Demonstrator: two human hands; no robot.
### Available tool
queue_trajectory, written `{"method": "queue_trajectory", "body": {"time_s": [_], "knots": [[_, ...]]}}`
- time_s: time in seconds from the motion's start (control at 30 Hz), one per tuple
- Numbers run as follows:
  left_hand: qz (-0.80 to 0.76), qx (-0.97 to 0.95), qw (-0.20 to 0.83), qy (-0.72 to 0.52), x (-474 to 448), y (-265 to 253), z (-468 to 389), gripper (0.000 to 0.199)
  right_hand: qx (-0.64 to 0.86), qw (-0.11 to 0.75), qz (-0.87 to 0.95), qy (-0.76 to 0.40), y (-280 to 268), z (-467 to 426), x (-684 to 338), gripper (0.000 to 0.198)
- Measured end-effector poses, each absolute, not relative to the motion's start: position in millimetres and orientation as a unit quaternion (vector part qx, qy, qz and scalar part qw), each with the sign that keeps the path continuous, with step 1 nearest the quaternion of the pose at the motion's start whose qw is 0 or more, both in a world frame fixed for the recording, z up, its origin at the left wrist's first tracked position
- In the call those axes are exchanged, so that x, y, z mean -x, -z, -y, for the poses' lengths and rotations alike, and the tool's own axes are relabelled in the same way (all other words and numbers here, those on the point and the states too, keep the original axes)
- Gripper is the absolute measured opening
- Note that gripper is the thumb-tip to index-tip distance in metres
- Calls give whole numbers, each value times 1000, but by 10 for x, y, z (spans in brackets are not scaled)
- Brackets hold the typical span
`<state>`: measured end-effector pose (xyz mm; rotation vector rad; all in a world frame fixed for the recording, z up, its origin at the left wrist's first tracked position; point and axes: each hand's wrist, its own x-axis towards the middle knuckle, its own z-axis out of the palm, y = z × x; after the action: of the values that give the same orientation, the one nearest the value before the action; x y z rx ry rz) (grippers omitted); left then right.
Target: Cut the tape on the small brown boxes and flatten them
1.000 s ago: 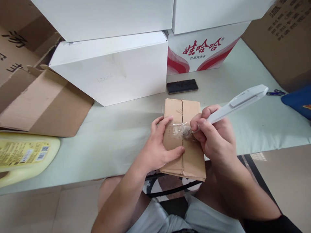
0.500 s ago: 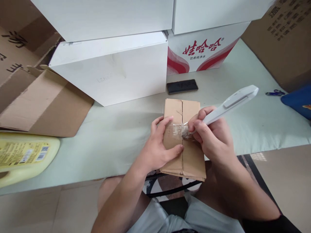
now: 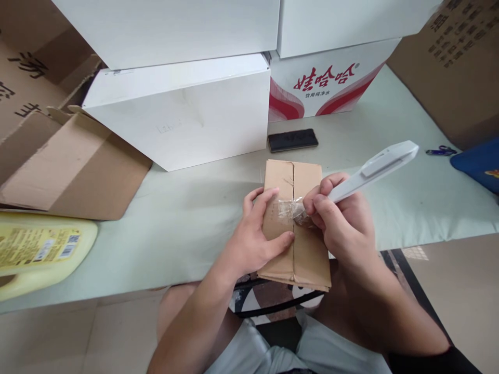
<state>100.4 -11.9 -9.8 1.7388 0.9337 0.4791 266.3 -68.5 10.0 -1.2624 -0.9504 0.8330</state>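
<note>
A small brown cardboard box (image 3: 277, 259) lies on the table's front edge, jutting past it toward me. Clear tape (image 3: 286, 209) crosses the seam between its two top flaps and looks crumpled on the right. My left hand (image 3: 258, 234) grips the box's left side, thumb on the top near the seam and fingers over the far left edge. In my right hand (image 3: 343, 218) is a white utility knife (image 3: 374, 169), its handle pointing up to the right. The knife's lower end is at the tape by the seam, partly hidden by my fingers.
Behind the box lies a black phone (image 3: 293, 140). White cartons (image 3: 187, 119) and a red-and-white carton (image 3: 327, 83) stand at the back. An open brown carton (image 3: 86, 171) and a yellow jug (image 3: 47, 254) are at left, a blue object (image 3: 477, 161) at right.
My right hand and the knife have shifted slightly to the right at the tape. The left hand and box look nearly unchanged.
</note>
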Motion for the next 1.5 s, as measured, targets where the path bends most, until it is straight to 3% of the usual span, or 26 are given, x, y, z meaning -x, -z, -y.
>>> {"method": "queue_trajectory", "body": {"time_s": [0.7, 1.5], "knots": [[-391, -723, 535, -195, -1001, 92, 117, 75, 535, 645, 396, -374, -101, 671, -2673, 16], [-387, -727, 525, -215, -1001, 118, 113, 60, 514, 638, 427, -383, -133, 697, -2689, 17]]}}
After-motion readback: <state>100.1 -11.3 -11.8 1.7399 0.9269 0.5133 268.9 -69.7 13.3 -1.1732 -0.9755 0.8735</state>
